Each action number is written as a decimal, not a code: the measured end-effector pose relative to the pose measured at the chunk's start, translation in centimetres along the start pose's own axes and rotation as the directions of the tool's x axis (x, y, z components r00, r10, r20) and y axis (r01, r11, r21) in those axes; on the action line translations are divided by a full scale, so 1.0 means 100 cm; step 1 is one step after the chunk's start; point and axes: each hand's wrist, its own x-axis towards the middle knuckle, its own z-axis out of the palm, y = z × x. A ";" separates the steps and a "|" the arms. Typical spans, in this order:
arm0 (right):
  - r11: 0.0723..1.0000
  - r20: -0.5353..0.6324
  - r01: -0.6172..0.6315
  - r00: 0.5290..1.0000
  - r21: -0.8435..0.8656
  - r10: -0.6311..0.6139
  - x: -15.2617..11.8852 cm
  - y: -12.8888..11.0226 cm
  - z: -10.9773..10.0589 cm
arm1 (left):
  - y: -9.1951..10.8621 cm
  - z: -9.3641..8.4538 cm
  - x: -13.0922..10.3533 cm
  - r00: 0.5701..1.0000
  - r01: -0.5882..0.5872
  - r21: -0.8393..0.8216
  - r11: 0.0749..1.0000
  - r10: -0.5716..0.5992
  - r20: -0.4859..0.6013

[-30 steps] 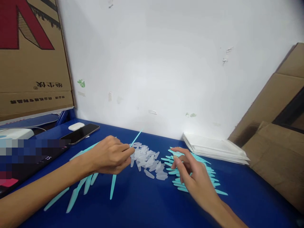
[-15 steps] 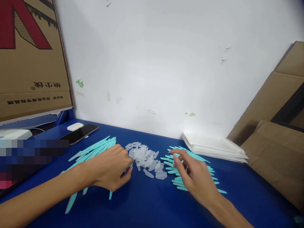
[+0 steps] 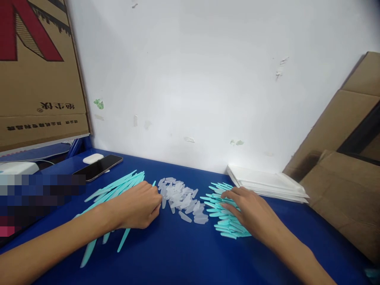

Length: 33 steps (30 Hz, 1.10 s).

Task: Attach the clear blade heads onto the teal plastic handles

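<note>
My left hand (image 3: 141, 206) is closed around a teal eyebrow razor (image 3: 123, 240). One end shows above the knuckles and the other below the hand; the middle is hidden. Under and beyond this forearm lies a loose fan of teal razors (image 3: 111, 188). My right hand (image 3: 246, 204) reaches over a second pile of teal razors (image 3: 221, 213), thumb and forefinger slightly apart on top of them. Its other fingers are partly hidden. Between the hands is a heap of frosted clear blade caps (image 3: 179, 196), touched by neither hand as far as I can see.
A stack of white flat sheets or trays (image 3: 267, 184) sits against the wall behind the right pile. At the left lie a phone (image 3: 103, 166) and a white case (image 3: 93, 158). Cardboard boxes stand left (image 3: 44, 87) and right (image 3: 347, 198) of the blue table (image 3: 178, 257).
My left hand has drawn slightly left, and the razor in it has tilted. My right hand has moved right and down onto the razor pile, its fingers lowering among the handles.
</note>
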 end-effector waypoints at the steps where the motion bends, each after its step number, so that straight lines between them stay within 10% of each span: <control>1: 1.000 0.035 -0.013 0.999 -0.009 0.013 0.000 0.001 -0.001 | -0.001 0.001 -0.001 1.000 0.013 0.008 1.000 -0.013 -0.001; 33: 0.993 0.050 0.013 0.999 -0.120 -0.007 0.003 0.007 0.001 | 0.008 0.005 0.004 0.991 0.130 0.047 0.990 -0.128 -0.040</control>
